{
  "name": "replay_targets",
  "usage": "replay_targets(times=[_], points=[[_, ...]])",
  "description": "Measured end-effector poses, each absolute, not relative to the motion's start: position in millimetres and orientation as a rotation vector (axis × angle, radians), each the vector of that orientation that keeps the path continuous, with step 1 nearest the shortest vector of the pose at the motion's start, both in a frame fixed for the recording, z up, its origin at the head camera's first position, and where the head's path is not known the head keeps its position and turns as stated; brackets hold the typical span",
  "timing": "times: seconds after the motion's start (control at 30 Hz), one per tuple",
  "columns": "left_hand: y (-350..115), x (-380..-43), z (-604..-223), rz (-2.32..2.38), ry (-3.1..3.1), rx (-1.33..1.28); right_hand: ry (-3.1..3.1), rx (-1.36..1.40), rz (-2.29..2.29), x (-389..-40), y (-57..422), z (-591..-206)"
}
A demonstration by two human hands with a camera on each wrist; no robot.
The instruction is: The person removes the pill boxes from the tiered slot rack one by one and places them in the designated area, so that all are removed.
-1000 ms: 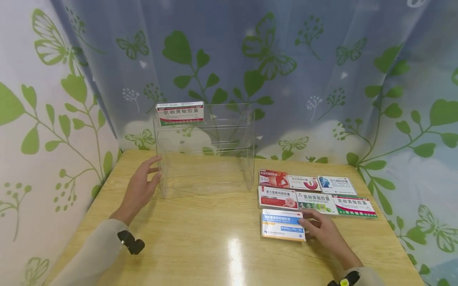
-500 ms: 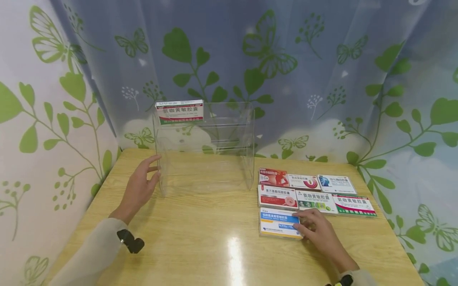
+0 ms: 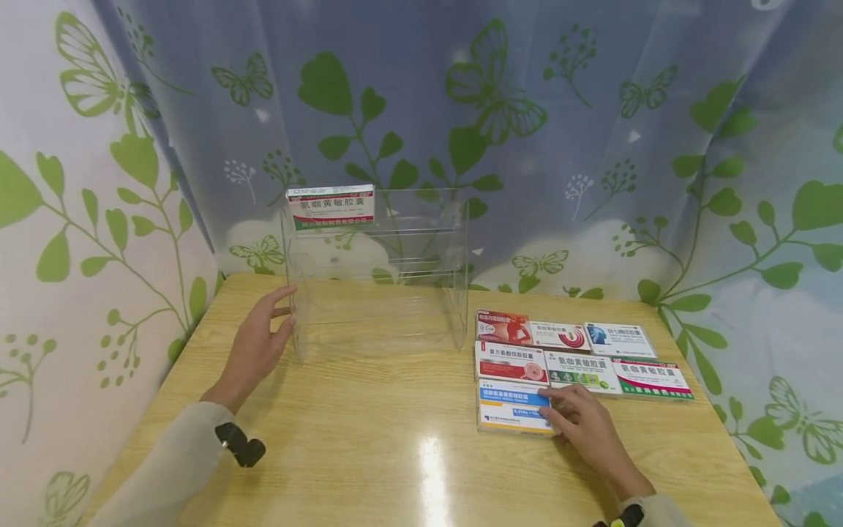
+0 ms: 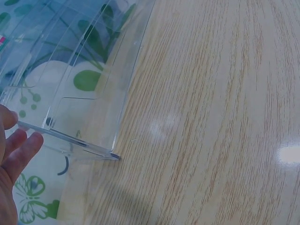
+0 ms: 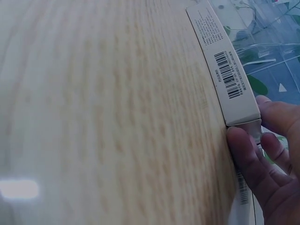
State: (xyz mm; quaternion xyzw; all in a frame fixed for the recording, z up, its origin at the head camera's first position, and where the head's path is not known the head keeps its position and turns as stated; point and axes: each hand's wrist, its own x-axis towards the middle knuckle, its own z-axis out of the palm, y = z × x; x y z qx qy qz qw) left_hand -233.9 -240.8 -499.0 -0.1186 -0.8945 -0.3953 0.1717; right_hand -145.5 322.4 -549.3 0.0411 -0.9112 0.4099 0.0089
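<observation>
My right hand (image 3: 586, 421) grips the right end of a blue and white medicine box (image 3: 503, 407), its thumb and fingers around that corner. The box lies printed face up, close against the row of boxes behind it. Its barcoded side (image 5: 227, 75) shows in the right wrist view. My left hand (image 3: 253, 348) reaches to the left side panel of a clear stepped display rack (image 3: 375, 315), the fingertips touching the panel's outside. A single red, white and green medicine box (image 3: 332, 210) stands at the left of the rack's top tier.
Two rows of medicine boxes lie right of the rack, including a red box (image 3: 503, 328), a red and white box (image 3: 511, 364) and a green and white box (image 3: 582, 373). A patterned curtain (image 3: 408, 95) hangs around the wooden table (image 3: 342, 439).
My right hand has slid the blue and white box slightly back and left, closer to the row behind it. My fingers now cover more of its right end. The left hand keeps its place.
</observation>
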Motion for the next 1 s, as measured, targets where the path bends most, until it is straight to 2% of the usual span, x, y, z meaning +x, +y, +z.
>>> replay_targets(times=[0.37,0.57,0.77,1.0], points=[[-241.7,-232.5,-499.1,-1.135,-2.527,-0.341,-2.816,0.129,1.278,-144.7,320.5,-551.1],[-241.1,-233.3,-500.8,-1.159,-2.532,-0.35,-2.783,0.057,1.245,-148.3,322.0,-530.8],[-241.4,-232.0,-499.4,-1.156,-2.53,-0.351,-2.637,0.151,1.259,-176.3,318.2,-497.7],[-241.7,-232.1,-499.0,-1.168,-2.525,-0.345,-2.454,0.31,1.359,-225.5,288.9,-442.7]])
